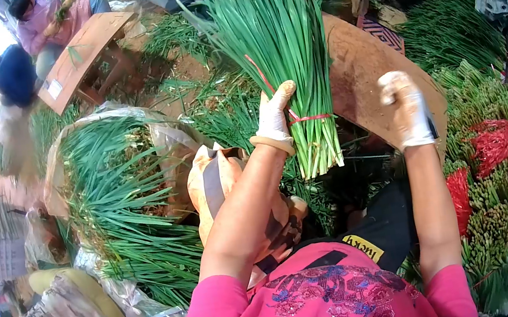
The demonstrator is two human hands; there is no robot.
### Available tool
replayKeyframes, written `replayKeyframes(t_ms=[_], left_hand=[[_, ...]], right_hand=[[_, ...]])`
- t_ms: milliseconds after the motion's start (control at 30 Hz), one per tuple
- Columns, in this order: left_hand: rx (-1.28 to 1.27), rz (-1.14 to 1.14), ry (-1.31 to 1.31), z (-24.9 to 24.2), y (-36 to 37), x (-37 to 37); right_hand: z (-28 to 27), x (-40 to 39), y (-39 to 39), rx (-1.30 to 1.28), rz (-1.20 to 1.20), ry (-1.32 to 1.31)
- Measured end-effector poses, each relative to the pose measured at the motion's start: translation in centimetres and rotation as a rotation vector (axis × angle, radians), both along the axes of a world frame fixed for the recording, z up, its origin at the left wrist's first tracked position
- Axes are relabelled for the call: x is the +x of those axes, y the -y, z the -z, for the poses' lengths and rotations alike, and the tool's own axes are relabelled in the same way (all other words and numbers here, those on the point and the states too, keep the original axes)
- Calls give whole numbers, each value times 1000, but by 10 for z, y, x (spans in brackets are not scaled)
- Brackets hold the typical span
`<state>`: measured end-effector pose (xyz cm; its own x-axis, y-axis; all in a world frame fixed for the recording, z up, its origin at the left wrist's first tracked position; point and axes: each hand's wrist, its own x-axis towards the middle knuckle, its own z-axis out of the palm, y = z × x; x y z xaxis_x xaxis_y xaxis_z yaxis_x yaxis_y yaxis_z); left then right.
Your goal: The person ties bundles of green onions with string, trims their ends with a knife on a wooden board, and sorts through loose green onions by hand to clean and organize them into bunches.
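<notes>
A thick bunch of garlic chives (286, 32) stands nearly upright in front of me, leaves up and pale stalk ends down. Wrapped round its left side, my left hand (273, 113), in a whitish glove, grips it just above the stalk ends. A red tie (313, 118) circles the stalks beside that hand, and a loose red strand runs up along the leaves. Off to the right, apart from the bunch, my right hand (405, 103) is closed above the curved wooden bench (363, 66). Its stained glove hides whatever the fingers may hold.
On my left is a large plastic-lined heap of loose chives (116, 175). Bundled green stalks (500, 184) with red string (494, 145) pile up on my right. Another wooden bench (85, 52) and a seated person (56, 20) are at the far left.
</notes>
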<state>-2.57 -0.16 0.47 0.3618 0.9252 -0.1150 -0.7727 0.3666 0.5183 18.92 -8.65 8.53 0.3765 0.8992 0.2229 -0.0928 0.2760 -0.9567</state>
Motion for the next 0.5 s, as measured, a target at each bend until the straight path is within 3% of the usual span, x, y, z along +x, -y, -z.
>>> replayKeyframes(t_ms=[67, 133, 167, 200, 267, 333, 500], left_hand=[[3, -62, -35, 0, -1, 3], [1, -119, -62, -12, 4, 4], [14, -143, -84, -14, 4, 5], [29, -167, -106, -13, 4, 7], [46, -181, -86, -12, 5, 8], [17, -232, -97, -16, 7, 11], [-11, -233, -117, -16, 7, 10]], right_hand=[[-20, 15, 11, -144, 33, 136], [-36, -24, 26, -202, -171, 341], [-32, -41, 29, -176, -118, 784], [-40, -63, 34, -107, -128, 1023], [-32, -79, 33, 97, -176, 1348], [-24, -90, 29, 27, -167, 1606], [-19, -98, 24, -5, -214, 1821]])
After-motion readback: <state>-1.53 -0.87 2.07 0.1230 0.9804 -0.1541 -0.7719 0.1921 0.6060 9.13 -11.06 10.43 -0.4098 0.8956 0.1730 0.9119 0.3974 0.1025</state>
